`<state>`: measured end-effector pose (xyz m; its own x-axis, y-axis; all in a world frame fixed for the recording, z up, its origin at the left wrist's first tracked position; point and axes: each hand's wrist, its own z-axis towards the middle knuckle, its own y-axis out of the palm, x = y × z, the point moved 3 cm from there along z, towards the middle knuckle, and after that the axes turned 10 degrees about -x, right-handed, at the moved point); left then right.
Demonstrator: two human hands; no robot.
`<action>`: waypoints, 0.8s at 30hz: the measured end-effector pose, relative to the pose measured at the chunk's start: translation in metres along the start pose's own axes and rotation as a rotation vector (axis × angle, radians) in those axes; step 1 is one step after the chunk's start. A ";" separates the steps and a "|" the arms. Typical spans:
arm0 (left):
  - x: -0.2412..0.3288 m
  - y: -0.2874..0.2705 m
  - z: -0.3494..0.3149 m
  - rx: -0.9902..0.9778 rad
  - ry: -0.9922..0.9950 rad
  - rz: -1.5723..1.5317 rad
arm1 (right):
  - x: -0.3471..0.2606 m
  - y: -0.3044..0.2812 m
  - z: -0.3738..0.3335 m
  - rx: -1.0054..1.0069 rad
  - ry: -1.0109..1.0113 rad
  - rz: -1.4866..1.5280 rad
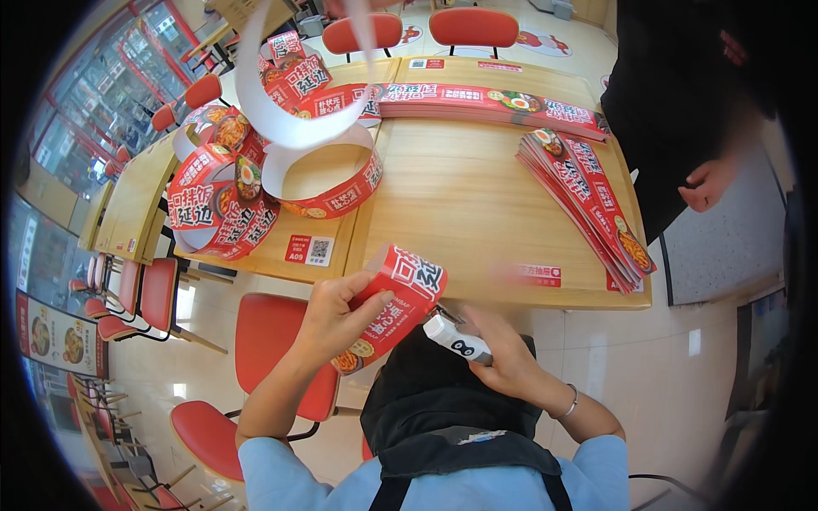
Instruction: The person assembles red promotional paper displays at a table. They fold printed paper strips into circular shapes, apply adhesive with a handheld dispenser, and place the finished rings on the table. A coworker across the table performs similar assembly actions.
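Note:
My left hand (pixel 328 315) pinches a red printed paper strip (pixel 388 328) that is curled into a loop above my lap, just off the table's front edge. Its thumb presses on the printed face. In my right hand (pixel 511 353) is a white stapler (pixel 456 338) with two dark eye-like marks. The stapler's front end meets the right edge of the curled strip; whether its jaws touch the paper on both sides I cannot make out. The fingers of that hand are slightly blurred.
Finished-looking paper rings (pixel 226 200) crowd the left of the wooden table (pixel 443 187). Flat strips lie stacked at the back (pixel 494 104) and the right (pixel 588 209). A blurred white paper ring (pixel 298 128) hangs midair. Someone in black (pixel 682 102) stands right. Red chairs (pixel 273 341) stand nearby.

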<state>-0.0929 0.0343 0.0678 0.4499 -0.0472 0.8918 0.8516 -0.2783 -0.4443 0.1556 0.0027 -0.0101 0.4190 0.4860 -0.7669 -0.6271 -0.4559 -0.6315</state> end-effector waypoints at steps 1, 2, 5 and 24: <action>0.001 0.000 0.000 0.000 0.005 0.005 | 0.000 0.000 0.000 0.002 -0.002 -0.001; 0.002 0.000 0.000 0.000 0.010 0.010 | 0.000 0.001 -0.001 0.005 -0.004 -0.002; 0.003 0.002 0.001 -0.018 0.051 0.047 | 0.001 0.002 0.000 -0.008 -0.009 0.001; 0.009 0.013 0.000 -0.030 0.081 0.034 | -0.006 0.006 0.012 0.098 0.019 0.059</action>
<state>-0.0780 0.0304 0.0703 0.4544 -0.1342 0.8806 0.8271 -0.3037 -0.4731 0.1413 0.0055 -0.0080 0.3912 0.4463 -0.8048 -0.7115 -0.4080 -0.5721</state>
